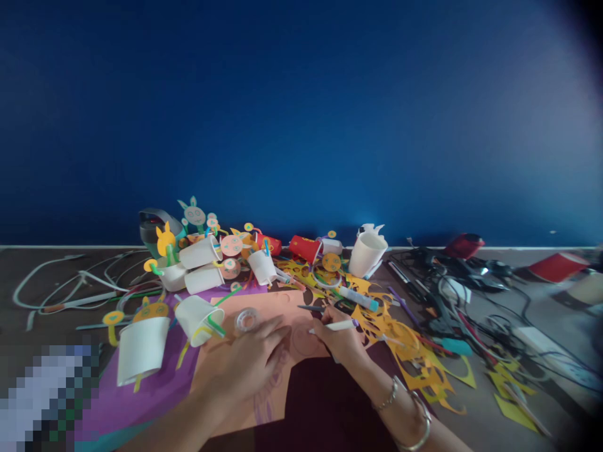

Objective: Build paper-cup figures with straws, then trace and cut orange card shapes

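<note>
My left hand (257,358) lies flat with fingers spread on an orange-pink paper sheet (221,402), just below a clear tape roll (246,320). In my right hand (335,333) is a white marker (336,326), its tip over a round outline (304,339) on the sheet. Scissors (311,308) point left from beside that hand, partly hidden by it. Purple drawn shapes (264,402) show on the sheet below my left hand. White paper cups with straws and paper faces, one of them a cup (200,319), stand or lie to the left.
Yellow paper scraps (414,351) and a glue stick (358,298) lie at the right. Red cups (305,248) and a large white cup (368,254) are at the back. Tangled black cables (490,314) and a power strip (556,358) lie far right, white cables (80,273) far left.
</note>
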Demonstrator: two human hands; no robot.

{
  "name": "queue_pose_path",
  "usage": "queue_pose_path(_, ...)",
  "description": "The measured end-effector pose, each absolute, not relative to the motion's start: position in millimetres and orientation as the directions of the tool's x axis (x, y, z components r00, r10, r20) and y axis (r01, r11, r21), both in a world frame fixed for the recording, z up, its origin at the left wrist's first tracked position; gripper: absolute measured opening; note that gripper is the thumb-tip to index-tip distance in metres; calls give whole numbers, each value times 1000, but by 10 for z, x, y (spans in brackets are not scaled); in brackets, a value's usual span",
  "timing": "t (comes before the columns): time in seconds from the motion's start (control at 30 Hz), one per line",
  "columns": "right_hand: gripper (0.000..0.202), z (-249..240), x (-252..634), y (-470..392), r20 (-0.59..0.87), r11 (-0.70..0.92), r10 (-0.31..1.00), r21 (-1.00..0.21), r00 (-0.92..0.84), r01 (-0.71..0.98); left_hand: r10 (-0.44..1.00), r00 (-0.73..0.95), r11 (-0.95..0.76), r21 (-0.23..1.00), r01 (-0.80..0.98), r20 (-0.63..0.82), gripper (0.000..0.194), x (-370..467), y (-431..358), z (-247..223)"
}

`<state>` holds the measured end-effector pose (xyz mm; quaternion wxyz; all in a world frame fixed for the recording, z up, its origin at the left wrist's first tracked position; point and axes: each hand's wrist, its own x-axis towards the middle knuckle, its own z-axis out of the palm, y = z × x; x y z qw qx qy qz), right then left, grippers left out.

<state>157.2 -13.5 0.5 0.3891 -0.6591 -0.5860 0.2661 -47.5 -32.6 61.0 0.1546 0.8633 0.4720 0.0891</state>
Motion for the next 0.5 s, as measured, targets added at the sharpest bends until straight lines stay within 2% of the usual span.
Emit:
queue_pose_path(0.17,22,-30,1583,-118,128,-3,975,-805,179,593,850,526,-487,337,805,-29,40,-463,-332,654)
queue_pose_path(0.37,22,-72,1613,-115,103,-34,973,-819,205,572,864,503,-479,363,799,30,38,-467,-345,652)
queue_pose_path(0.5,22,-53,1607,-120,133,-6,972,-812,195,584,856,517,-487,354,799,11,39,-466,-346,658)
